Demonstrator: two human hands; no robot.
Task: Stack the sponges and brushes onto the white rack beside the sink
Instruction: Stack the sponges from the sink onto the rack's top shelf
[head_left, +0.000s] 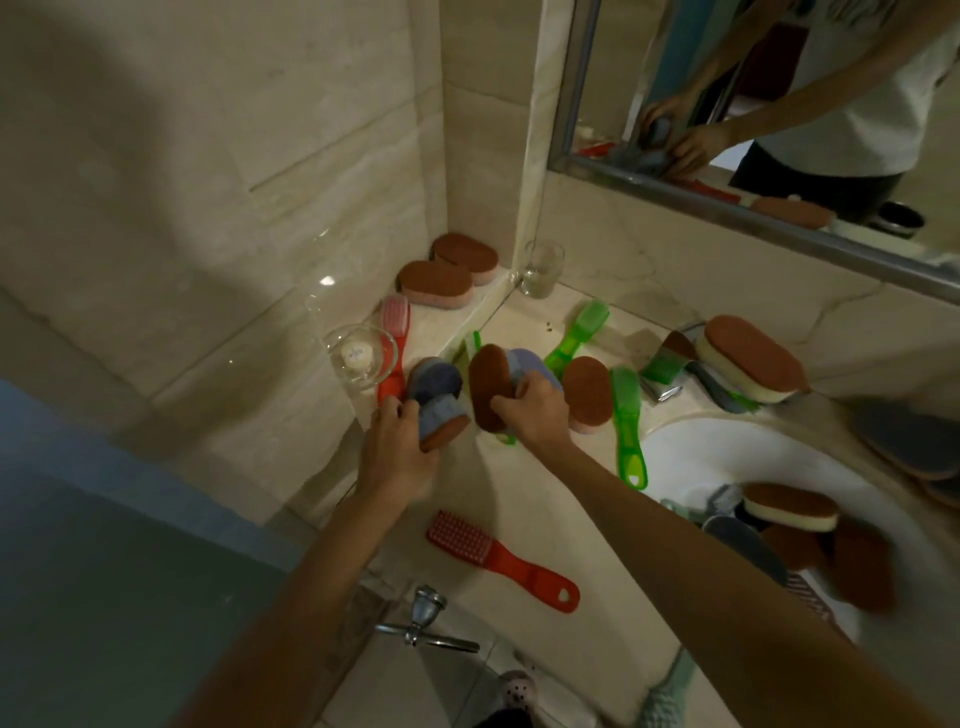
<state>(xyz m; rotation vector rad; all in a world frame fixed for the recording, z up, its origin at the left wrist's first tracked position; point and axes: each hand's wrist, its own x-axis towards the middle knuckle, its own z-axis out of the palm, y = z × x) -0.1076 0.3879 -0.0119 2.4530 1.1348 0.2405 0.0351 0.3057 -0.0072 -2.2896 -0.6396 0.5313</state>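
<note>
- A blue oval sponge w/ brown scrub face (441, 421) is being gripped by the left hand (397, 452), fingers curled round its side, right by the wall ledge (441, 327).
- A 2nd blue sponge w/ brown scrub pad (491, 387) is being held on edge by the right hand (530, 408), fingers wrapped over its top, just beside the 1st.
- A red plastic brush (498, 558) is being supported, bristles up, by the beige marble counter (519, 493), nearer the person.
- A green translucent brush (628, 431) is being carried at the rim of the white sink (691, 452).
- 2 pink oval sponges w/ brown tops (436, 283) are being borne by the ledge, in the corner.
</note>
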